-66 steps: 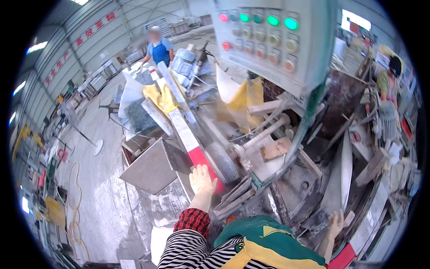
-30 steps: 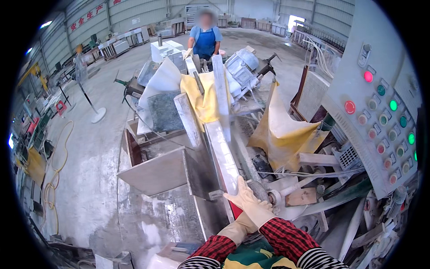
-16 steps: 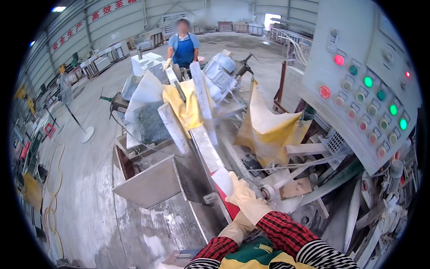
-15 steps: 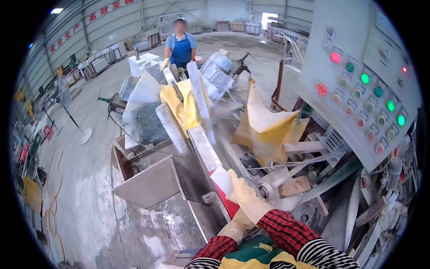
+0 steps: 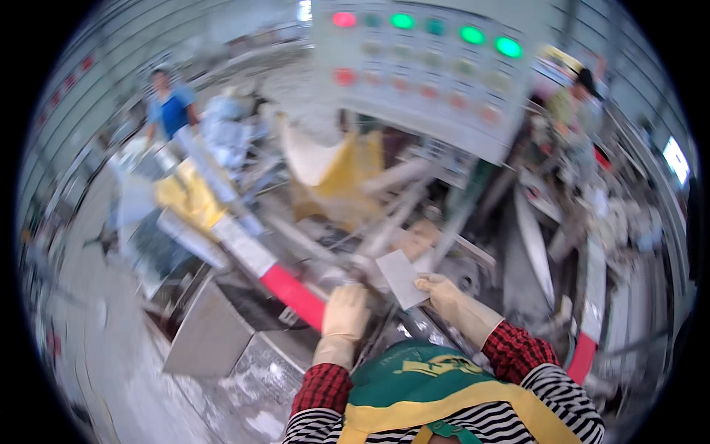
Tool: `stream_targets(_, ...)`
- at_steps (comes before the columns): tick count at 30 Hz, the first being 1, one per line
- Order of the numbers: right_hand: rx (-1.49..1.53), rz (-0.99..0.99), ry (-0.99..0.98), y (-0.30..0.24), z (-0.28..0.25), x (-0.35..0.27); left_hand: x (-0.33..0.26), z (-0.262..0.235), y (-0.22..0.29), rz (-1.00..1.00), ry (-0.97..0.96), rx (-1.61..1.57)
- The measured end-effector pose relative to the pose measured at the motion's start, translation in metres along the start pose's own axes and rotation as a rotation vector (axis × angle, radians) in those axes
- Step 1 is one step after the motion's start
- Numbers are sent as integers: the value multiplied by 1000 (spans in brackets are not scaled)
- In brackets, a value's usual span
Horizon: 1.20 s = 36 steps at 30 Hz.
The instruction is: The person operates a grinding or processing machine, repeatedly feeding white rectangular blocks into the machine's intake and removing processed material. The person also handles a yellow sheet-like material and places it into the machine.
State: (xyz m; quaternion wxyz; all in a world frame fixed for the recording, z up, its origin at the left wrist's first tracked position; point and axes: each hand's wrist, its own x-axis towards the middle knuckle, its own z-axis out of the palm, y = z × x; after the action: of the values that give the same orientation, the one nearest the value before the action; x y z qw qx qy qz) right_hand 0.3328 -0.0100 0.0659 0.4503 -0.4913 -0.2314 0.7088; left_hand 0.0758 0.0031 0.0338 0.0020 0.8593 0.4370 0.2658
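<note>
Both of my hands wear pale rubber gloves. My left hand (image 5: pixel 345 314) rests palm down on the near end of a long guide rail, just beside its red end section (image 5: pixel 293 294). My right hand (image 5: pixel 444 294) pinches the lower corner of a small flat grey tile piece (image 5: pixel 399 276), held above the machine bed. The picture is blurred by head motion.
A grey control panel (image 5: pixel 436 70) with red and green lamps hangs above the machine. A metal chute (image 5: pixel 211 333) sits lower left. Yellow and white sacks (image 5: pixel 333 163) lie on the machine behind. One person in blue (image 5: pixel 171 111) stands far left, another person (image 5: pixel 580 103) upper right.
My view has swung right toward the control panel. My right hand has come into view holding the grey tile piece. My left hand stays at the rail's near end.
</note>
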Motion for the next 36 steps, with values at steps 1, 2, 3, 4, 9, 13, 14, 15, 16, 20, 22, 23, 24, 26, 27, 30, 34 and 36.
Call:
stream_targets(1, 29, -49, 77, -3, -33, -19, 2, 1, 5, 29, -6, 20)
stream_targets(2, 62, -99, 166, -3, -69, -38, 4, 1, 11, 8, -94, 29)
stream_targets(3, 92, -147, 243, -3, -101, -57, 7, -1, 17, 76, 36, 37)
stream_targets(4, 109, -225, 343, 1, -131, -77, 3, -4, 20, 33, -109, 47)
stream_targets(9, 349, -658, 835, 38, -267, -186, -9, 9, 28, 79, -110, 116)
stream_targets(13, 450, -958, 1074, 61, -328, -269, 1, 2, 29, 79, -208, 13)
stream_targets(14, 422, -890, 1206, 60, -335, -285, -2, 3, 24, 126, -24, 232)
stream_targets(15, 393, -813, 1331, 60, -342, -299, -1, 3, 18, -9, 49, 208)
stream_targets(16, 405, -765, 1418, 66, -352, -314, 2, 3, 11, -96, 65, 303)
stream_targets(20, 495, -775, 1536, 65, -375, -326, -33, 28, -64, -439, -172, 479)
stream_targets(22, 565, -777, 1562, 59, -387, -325, -37, 31, -64, -412, -158, 486)
stream_targets(23, 600, -777, 1572, 56, -393, -324, -42, 32, -67, -401, -150, 491)
stream_targets(24, 620, -777, 1584, 53, -402, -322, -44, 34, -83, -417, -202, 445)
stream_targets(26, 712, -819, 1623, 54, -426, -316, -41, 33, -79, -424, -232, 427)
stream_targets(27, 760, -841, 1642, 55, -439, -312, -39, 33, -76, -425, -246, 417)
stream_targets(30, 737, -827, 1617, 65, -468, -296, -38, 36, -69, -433, -255, 436)
stream_targets(34, 848, -1062, 1109, 91, -475, -305, -47, 37, -75, -450, -281, 481)
stream_targets(36, 733, -932, 1054, 103, -483, -316, -42, 34, -63, -450, -319, 478)
